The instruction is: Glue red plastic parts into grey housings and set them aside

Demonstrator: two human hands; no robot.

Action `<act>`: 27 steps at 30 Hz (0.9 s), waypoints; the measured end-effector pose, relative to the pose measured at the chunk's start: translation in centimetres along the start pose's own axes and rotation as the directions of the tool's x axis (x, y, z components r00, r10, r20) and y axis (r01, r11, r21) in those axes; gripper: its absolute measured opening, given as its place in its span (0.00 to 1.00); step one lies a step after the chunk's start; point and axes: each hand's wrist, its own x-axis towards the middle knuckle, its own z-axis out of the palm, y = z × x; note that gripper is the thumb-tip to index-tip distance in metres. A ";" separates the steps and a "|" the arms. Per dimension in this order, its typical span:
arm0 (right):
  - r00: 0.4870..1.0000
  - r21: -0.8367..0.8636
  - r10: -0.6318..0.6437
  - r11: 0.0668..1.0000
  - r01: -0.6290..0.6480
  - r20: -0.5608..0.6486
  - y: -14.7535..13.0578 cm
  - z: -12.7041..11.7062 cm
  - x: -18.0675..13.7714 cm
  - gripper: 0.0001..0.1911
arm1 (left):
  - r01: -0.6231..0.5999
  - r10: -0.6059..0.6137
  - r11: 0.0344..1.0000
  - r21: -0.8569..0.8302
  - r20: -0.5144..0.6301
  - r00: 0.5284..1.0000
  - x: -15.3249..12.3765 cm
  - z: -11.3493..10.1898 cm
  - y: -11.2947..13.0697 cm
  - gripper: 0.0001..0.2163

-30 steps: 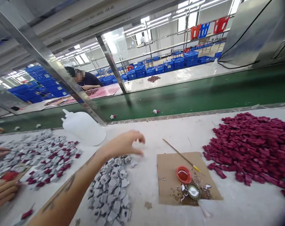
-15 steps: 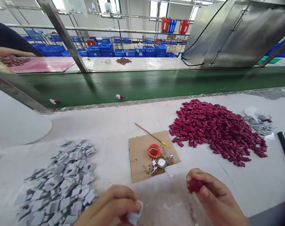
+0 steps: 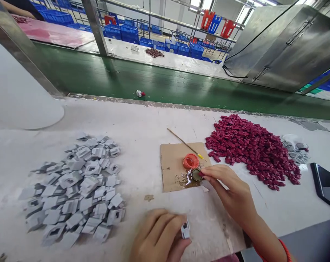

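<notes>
My left hand (image 3: 159, 236) rests at the bench's near edge, fingers closed on a small grey plastic piece (image 3: 185, 230). My right hand (image 3: 230, 191) reaches onto the brown cardboard (image 3: 171, 163). Its fingertips are pinched on a small dark-red piece, of which only a sliver shows, right at a metal bottle cap (image 3: 196, 175) holding a dark liquid. A red cap (image 3: 190, 161) sits just behind it. A thin stick (image 3: 184, 143) lies across the cardboard's far corner. A pile of grey pieces (image 3: 77, 185) lies to the left, a heap of dark-red pieces (image 3: 252, 149) to the right.
A green conveyor belt (image 3: 154, 82) runs behind the bench with one assembled piece (image 3: 139, 93) on it. A large white plastic object (image 3: 17, 98) stands far left. A dark phone (image 3: 327, 185) and a few grey pieces (image 3: 295, 150) lie at the right. A steel cabinet (image 3: 285, 47) stands beyond the belt.
My right hand has moved from near the bench edge forward to the metal cap with the red piece. My left hand stays low with the grey piece. The view has tilted down.
</notes>
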 end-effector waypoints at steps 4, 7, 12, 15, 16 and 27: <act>0.998 -0.027 -0.050 0.998 0.051 0.024 0.0 0.4 0.2 0.13 | 0.076 -0.074 0.993 -0.088 0.030 0.997 0.1 -0.1 -0.3 0.13; 0.997 -0.044 -0.068 0.997 0.070 0.043 0.0 0.3 0.2 0.13 | 0.119 -0.113 0.983 -0.138 0.050 0.992 0.2 -0.2 -0.1 0.14; 0.996 -0.060 -0.076 0.995 0.078 0.039 -0.2 0.2 0.3 0.14 | 0.141 -0.134 0.976 -0.163 0.054 0.990 0.3 -0.4 0.4 0.13; 0.996 -0.066 -0.076 0.995 0.078 0.040 0.0 0.2 0.4 0.14 | 0.154 -0.146 0.972 -0.175 0.061 0.987 0.3 -0.4 0.4 0.13; 0.996 -0.066 -0.075 0.995 0.078 0.043 0.1 0.3 0.4 0.14 | 0.161 -0.152 0.971 -0.178 0.061 0.986 0.3 -0.4 0.4 0.13; 0.992 0.252 0.129 0.959 -0.128 0.016 -3.9 -0.5 -2.9 0.18 | 0.256 -0.241 0.934 -0.248 0.090 0.966 0.4 -0.6 0.9 0.14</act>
